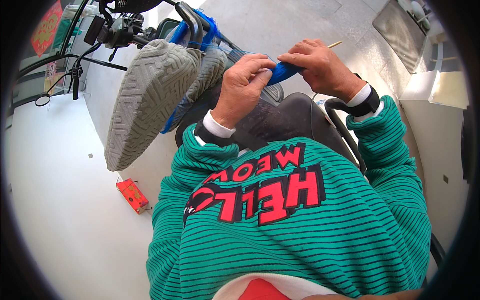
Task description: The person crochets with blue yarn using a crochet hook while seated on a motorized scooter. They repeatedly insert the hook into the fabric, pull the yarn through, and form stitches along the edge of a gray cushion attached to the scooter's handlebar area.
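Both hands are close together over my lap, with a bundle of blue thread or netting [284,74] stretched between them. My left hand [242,87] pinches its near-left end between thumb and fingers. Around its other end my right hand [320,67] is closed, and a thin pale stick [335,44] pokes out past that hand. Thin blue strands run from the bundle to more blue netting [210,32] draped over a black metal bar [190,22]. What lies inside the fingers of my right hand is hidden.
A grey patterned padded cover [153,93] hangs beside my left arm, near black handlebars [123,33] with a round mirror [42,99]. A red box [133,196] lies on the floor at left. A black chair armrest [343,131] is by my right forearm. A mesh panel [399,33] stands at upper right.
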Motion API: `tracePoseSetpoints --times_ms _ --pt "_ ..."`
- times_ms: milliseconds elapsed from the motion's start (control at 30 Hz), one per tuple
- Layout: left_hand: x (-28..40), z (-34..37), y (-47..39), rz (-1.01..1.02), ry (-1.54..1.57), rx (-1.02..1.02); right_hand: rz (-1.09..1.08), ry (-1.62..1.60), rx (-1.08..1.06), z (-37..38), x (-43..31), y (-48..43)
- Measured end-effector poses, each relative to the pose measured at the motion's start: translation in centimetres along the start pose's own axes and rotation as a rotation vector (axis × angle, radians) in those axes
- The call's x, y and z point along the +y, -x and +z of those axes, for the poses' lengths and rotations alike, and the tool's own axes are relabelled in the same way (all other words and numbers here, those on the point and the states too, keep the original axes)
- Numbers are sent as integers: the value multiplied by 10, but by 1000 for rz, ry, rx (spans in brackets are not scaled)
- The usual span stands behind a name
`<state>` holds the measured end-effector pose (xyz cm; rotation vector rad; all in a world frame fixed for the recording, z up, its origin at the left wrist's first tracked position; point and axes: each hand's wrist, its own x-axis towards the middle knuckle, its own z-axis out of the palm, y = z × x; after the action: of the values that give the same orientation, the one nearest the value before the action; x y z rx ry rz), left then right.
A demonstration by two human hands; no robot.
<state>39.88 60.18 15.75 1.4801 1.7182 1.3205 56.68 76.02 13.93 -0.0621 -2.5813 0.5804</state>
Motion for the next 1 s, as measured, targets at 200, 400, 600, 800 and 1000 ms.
tracePoseSetpoints --times_ms 200,400,600,800,1000 --pt "3 -6 4 -42 -142 -85 38 -66 51 6 2 -1" --pt "7 -18 9 40 -386 -116 41 -29 -3 5 2 1" --pt "20 -64 46 0 -750 -172 165 -26 15 6 5 5" --pt "34 -95 99 11 -813 -141 69 -37 -9 2 -11 -6" --pt "44 -106 134 74 -802 -39 -147 -232 -132 35 -66 -46"
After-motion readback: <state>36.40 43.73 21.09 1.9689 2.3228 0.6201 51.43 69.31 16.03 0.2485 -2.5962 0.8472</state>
